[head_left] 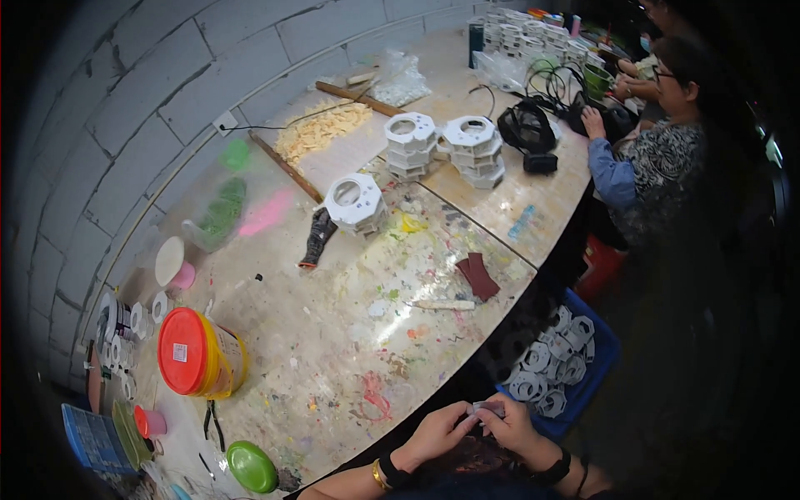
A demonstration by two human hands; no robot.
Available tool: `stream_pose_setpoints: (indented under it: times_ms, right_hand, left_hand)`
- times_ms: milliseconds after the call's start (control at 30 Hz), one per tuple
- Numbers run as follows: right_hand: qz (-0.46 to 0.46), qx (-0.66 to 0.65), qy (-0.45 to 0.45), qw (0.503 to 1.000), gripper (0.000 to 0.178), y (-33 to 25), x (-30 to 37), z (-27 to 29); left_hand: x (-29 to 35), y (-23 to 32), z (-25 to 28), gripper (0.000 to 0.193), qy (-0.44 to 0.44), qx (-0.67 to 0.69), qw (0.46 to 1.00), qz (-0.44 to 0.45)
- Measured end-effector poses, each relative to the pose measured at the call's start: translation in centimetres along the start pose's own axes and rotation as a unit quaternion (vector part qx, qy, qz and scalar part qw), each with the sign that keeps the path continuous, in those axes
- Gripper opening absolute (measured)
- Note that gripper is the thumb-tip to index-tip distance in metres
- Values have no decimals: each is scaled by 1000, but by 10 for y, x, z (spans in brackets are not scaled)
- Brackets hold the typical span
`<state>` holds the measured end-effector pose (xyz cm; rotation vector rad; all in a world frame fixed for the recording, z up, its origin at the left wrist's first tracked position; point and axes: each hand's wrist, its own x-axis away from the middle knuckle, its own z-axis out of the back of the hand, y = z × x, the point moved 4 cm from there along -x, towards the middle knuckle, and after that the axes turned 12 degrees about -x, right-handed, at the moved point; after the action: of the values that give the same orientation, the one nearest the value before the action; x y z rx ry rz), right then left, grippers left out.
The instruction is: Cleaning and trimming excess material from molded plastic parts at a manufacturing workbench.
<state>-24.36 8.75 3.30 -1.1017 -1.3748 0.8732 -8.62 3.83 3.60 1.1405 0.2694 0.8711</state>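
The yellow bucket (202,352) stands left, apparently out of the way. Nearer, the left hand (442,433) and right hand (515,429), nearly closed, pinch a grey piece (490,408) between them, likely for steadiness; right, a blue crate (604,358) holds white parts (537,358), presumably handy.

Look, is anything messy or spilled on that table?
Yes: paint-like stains blotch the table, including a red smear toward its near edge, so it looks messy. Pale yellow bits lie loose near the wall, maybe spilled, maybe piled deliberately.
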Motion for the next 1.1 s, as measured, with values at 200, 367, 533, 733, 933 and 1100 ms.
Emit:
stream_pose_setpoints:
  times_ms: [200,367,533,733,933,1100]
  right_hand:
    - [11,-17,22,1000,12,11,21,11]
    - [-66,-103,114,986,14,93,19,60]
    - [-181,-69,221,956,19,213,4,150]
    - [-160,250,102,949,19,318,-110,217]
    - [-133,464,-183,857,24,440,-187,243]
    - [-108,308,-29,945,17,376,-169,237]
  left_hand:
    - [3,4,-23,15,-5,-5,1000,-29]
    - [-9,-24,-49,20,-61,-42,996,53]
    - [-22,-47,-73,20,-101,-79,985,116]
    - [-45,-79,-102,19,-97,-89,949,287]
    - [-60,-95,-107,19,-94,-117,925,349]
    - [-64,-86,-93,20,-16,-108,932,347]
